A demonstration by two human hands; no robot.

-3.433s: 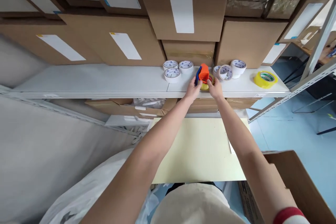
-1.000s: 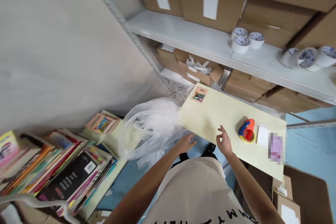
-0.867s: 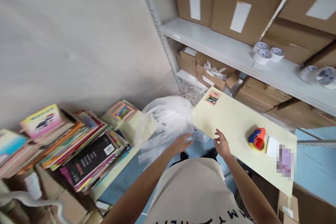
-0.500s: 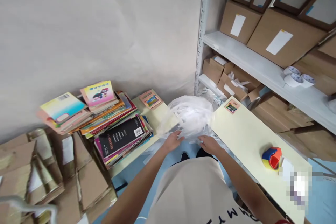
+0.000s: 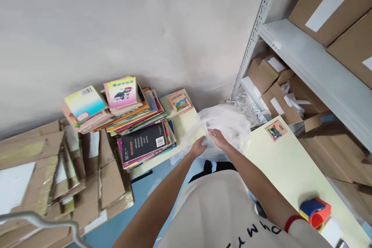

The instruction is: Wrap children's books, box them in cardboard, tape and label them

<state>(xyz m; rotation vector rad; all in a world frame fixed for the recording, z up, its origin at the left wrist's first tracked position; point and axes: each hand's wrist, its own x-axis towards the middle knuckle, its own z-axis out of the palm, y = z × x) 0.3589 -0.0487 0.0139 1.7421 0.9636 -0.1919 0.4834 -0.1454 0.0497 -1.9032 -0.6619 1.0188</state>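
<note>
A translucent white plastic bag (image 5: 232, 126) bulges with pale contents that I cannot make out. It sits in the gap between two pale yellow tables, in front of my body. My right hand (image 5: 218, 138) reaches over the bag's near left part, fingers pinched on its thin plastic. Just to the left and lower, my left hand (image 5: 198, 148) has its fingers curled at the bag's left edge and appears to grip the film. The two hands are a short way apart.
Stacked books (image 5: 143, 141) lie on the left table beside flattened cardboard (image 5: 109, 190). Small picture booklets (image 5: 180, 102) rest on both tables. A tape dispenser (image 5: 315, 212) stands on the right table. Metal shelving (image 5: 316, 50) with cardboard boxes is at right; shredded paper (image 5: 247, 109) lies below.
Both hands, which were apart with fingers spread at the bag's near edge, have come closer together and closed on the plastic. My right hand moved left, over the bag. The view shifted.
</note>
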